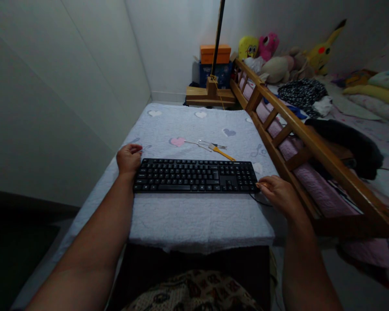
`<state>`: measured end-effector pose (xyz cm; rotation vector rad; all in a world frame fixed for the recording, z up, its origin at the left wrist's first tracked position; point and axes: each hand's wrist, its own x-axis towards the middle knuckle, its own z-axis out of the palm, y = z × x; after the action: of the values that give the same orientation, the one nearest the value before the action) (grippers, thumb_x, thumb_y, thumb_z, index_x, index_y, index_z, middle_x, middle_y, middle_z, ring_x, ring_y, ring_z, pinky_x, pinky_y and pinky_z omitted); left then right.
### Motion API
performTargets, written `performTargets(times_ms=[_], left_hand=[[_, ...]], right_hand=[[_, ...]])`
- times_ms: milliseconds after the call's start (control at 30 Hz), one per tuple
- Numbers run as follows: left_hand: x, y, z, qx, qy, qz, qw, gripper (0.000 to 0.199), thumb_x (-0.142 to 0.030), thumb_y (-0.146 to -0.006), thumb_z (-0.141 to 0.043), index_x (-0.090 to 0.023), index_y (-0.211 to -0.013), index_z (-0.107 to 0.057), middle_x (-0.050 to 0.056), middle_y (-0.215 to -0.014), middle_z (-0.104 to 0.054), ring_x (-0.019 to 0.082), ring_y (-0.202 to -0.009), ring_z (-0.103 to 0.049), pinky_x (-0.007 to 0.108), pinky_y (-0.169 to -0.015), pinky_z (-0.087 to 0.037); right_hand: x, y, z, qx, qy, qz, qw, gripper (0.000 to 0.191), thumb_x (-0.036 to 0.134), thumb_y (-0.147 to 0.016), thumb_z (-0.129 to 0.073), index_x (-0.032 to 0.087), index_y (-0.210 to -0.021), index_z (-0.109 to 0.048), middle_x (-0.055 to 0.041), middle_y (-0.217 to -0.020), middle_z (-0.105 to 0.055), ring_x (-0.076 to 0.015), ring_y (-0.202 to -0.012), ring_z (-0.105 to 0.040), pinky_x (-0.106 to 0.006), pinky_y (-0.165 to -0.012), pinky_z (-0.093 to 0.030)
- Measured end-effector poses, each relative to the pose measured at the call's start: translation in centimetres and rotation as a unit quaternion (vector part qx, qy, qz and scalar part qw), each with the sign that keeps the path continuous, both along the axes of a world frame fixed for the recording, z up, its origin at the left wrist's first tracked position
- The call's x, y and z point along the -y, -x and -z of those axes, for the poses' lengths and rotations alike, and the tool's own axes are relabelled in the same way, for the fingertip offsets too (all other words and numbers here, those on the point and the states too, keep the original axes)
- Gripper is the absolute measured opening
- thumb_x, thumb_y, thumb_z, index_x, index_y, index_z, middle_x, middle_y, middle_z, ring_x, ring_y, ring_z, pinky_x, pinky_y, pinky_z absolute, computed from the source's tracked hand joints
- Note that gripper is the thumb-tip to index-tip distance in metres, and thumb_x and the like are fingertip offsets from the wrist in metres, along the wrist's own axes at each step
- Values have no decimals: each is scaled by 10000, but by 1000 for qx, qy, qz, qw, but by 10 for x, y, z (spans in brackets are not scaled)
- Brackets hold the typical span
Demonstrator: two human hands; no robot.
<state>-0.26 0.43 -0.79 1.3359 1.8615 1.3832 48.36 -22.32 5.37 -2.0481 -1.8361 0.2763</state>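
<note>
A black full-size keyboard (181, 176) lies flat on the cloth-covered table, its keys facing up and its long side across in front of me. My left hand (129, 159) is at its far left corner, fingers loosely bent and apart, with nothing seen in them. At the near right corner, the fingertips of my right hand (274, 190) close on the keyboard's edge. A black cable (259, 200) runs out below that corner toward the right hand. Just behind the keyboard lie a brush with an orange handle (225, 153) and a thin wire tool (199, 144), with a small dark-ended tool (219, 146) beside them.
A pale cloth with hearts (201, 220) covers the table. Along the right side runs a wooden bed rail (288, 114), with bedding and plush toys (278, 69) beyond. Behind the table stand a wooden stand (210, 95) and an orange box (215, 54). Pale panels (68, 86) rise at left.
</note>
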Motion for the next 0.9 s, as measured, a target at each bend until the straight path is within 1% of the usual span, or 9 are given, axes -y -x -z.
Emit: performTargets(times_ms=[100, 167, 367, 500, 667, 767, 900], left_hand=[[2, -1, -2, 11, -1, -1, 1000, 338, -41, -578, -540, -161, -851, -697, 49, -911, -742, 197, -842, -732, 331, -826, -622], [1, 0, -1, 14, -3, 0, 1000, 348, -39, -575, -535, -160, -856, -700, 51, -913, -743, 198, -835, -731, 336, -824, -623], [-5, 5, 7, -11, -7, -3, 1000, 251, -103, -634, -612, -165, -861, -697, 54, -907, -741, 217, -935, -732, 364, -931, -597], [-5, 4, 6, -23, -4, 1, 1000, 227, -121, -652, -637, -162, -866, -701, 64, -925, -750, 225, -942, -734, 367, -947, -587], [-3, 2, 2, -21, -1, 2, 1000, 236, -99, -643, -618, -163, -857, -694, 70, -947, -760, 225, -953, -734, 357, -927, -595], [-1, 2, 0, -20, 0, 5, 1000, 252, -83, -633, -604, -164, -854, -695, 69, -950, -762, 229, -964, -736, 367, -939, -594], [0, -1, -3, -6, 6, -1, 1000, 263, -62, -610, -591, -165, -832, -687, 63, -931, -756, 230, -955, -738, 371, -933, -602]], right_hand=[[-6, 11, -5, -21, 4, -27, 999, 199, 324, -883, -585, 221, -903, -754, -78, -896, -728, -223, -832, -678, -317, -759, -490], [-9, 19, -7, -28, 4, -43, 999, 189, 322, -879, -594, 223, -912, -752, -75, -901, -730, -224, -847, -682, -317, -764, -491], [-15, 34, -4, -13, -1, -65, 998, 167, 277, -885, -586, 220, -902, -743, -65, -893, -710, -213, -845, -668, -311, -775, -477], [-20, 36, -4, 25, 19, -54, 998, 169, 252, -888, -590, 217, -926, -751, -63, -899, -701, -206, -837, -655, -302, -768, -459], [-32, 38, -8, 56, 27, -42, 997, 179, 237, -902, -587, 209, -960, -753, -67, -917, -700, -204, -855, -644, -294, -766, -442], [-40, 39, -9, 59, 17, -42, 997, 183, 241, -911, -579, 206, -958, -753, -67, -917, -697, -203, -857, -635, -295, -771, -438], [-51, 36, -5, 67, 0, -40, 997, 177, 246, -904, -587, 219, -946, -757, -65, -912, -702, -208, -872, -634, -300, -785, -441]])
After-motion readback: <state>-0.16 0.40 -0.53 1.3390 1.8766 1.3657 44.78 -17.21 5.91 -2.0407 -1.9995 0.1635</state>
